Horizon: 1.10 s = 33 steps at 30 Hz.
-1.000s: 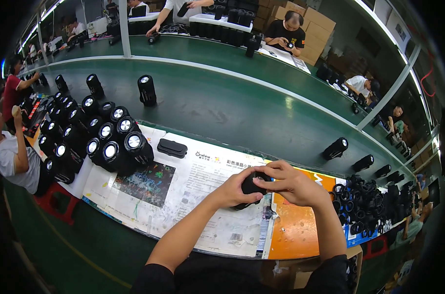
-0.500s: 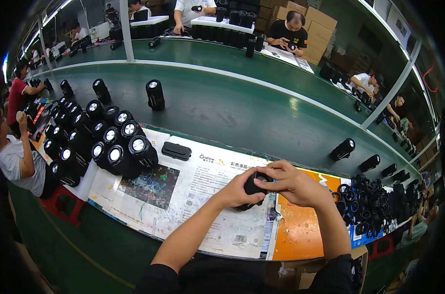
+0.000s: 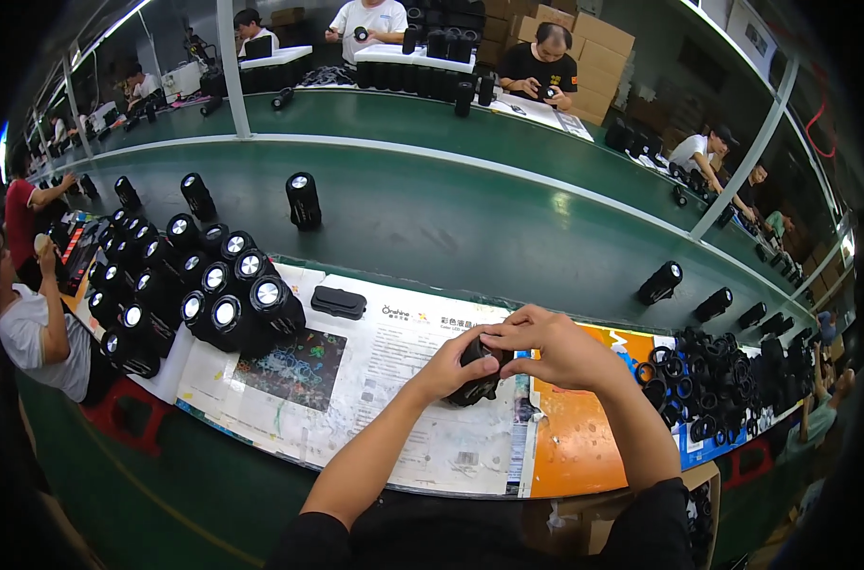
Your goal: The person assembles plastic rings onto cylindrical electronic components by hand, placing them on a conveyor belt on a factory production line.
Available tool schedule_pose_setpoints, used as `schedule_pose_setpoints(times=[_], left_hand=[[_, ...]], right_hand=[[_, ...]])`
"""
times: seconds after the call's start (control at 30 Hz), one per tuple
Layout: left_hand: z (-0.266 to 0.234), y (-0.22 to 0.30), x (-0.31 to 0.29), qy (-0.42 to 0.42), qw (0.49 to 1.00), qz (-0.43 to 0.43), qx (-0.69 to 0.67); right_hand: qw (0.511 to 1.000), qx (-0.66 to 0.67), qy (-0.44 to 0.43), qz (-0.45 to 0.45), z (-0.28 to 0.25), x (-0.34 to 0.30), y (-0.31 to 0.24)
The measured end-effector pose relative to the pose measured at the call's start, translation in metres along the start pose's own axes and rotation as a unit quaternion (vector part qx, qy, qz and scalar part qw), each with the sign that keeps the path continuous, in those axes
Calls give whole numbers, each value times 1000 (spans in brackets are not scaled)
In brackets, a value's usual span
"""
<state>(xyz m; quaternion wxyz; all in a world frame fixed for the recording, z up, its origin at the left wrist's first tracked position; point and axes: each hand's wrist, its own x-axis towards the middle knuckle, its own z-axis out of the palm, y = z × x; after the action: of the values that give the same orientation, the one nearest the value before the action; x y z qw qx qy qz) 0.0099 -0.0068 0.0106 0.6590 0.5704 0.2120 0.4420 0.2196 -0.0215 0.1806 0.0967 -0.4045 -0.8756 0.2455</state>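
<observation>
A black cylindrical speaker [image 3: 474, 388] stands on the white printed board, mostly covered by my hands. My left hand [image 3: 449, 367] is wrapped round its left side, with the thumb across the front near the top. From the right, my right hand [image 3: 557, 350] curls its fingers over the upper end and touches it there. The speaker's top is largely hidden under the fingers. Left of my hands, a black oblong part [image 3: 339, 302] lies on the board. A crowd of black speakers with silver discs on their ends [image 3: 266, 293] stands farther left.
Black rings [image 3: 703, 385] are heaped at the right, beyond an orange sheet [image 3: 584, 442]. Spaced-out speakers [image 3: 304, 200] stand on the green conveyor belt [image 3: 413, 228] ahead. A person in a white shirt [image 3: 38, 328] sits at the left; co-workers sit across the belt.
The whole view has shifted slightly. Both hands stay on the speaker; the right fingers have closed further over its top, and more of its lower body shows under the left thumb.
</observation>
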Motion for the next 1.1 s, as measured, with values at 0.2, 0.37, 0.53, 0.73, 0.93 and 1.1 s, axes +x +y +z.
schedule_pose_setpoints(times=[0.2,0.37,0.53,0.73,0.93,1.1], left_hand=[[0,-9,-1,11,1000,-12,-13],[7,-7,6,-18,998,-13,63],[5,-9,1,-22,998,-22,53],[-1,-11,3,-36,997,-47,56],[-5,-5,5,62,995,81,-23],[-15,-8,7,141,914,93,-369]], right_hand=[[999,-10,-45,26,-9,1,-13],[965,191,177,43,24,28,6],[904,373,119,172,76,71,33],[951,213,146,167,80,75,32],[811,431,386,87,110,60,53],[765,584,244,119,180,0,46]])
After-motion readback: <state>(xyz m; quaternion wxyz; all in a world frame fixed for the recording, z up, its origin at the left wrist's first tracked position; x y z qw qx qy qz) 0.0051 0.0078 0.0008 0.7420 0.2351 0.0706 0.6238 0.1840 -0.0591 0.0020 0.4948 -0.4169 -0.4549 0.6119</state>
